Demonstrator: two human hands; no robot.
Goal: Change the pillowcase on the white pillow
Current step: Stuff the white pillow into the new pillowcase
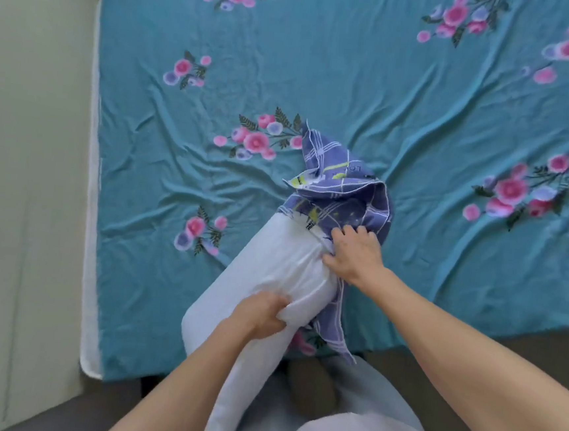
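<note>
white pillow [263,282] long axis near-to-far, far end in pillowcase [343,199] | left grip [262,313] pinches pillow | right grip [353,254] grasps pillowcase

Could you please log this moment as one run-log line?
left hand: grips white pillow | right hand: grip on purple pillowcase edge | pillowcase: covers far end only | surface: teal floral sheet

- Big bed [324,64] with a wrinkly teal flower sheet [422,124].
- White pillow [271,269] and purple checked pillowcase [343,193] on top.
</note>
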